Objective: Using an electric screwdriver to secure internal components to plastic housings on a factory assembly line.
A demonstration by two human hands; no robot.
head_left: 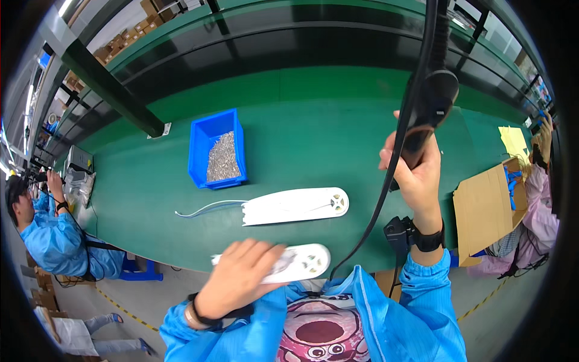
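Observation:
My right hand (423,175) is wrapped round a black power screwdriver (443,90), raised over the right side of the green table (145,205). Its tip cannot be made out. At the table's near edge my left hand (241,271) grips a long white plastic part (313,259) with a rounded end and round holes; my fingers cover its middle. Just beyond lies a similar white part (283,206), with a thin wire (208,209) trailing leftward from it. Farther back stands a blue bin (199,145) of small silvery metal pieces (223,158), too small to name surely.
A black cable (386,187) hangs in front of my right hand down to the table's near edge. At right stands an open cardboard box (482,211) near another person's hand (543,139). A person in blue (60,235) sits at left. A dark post (114,90) rises at the back left.

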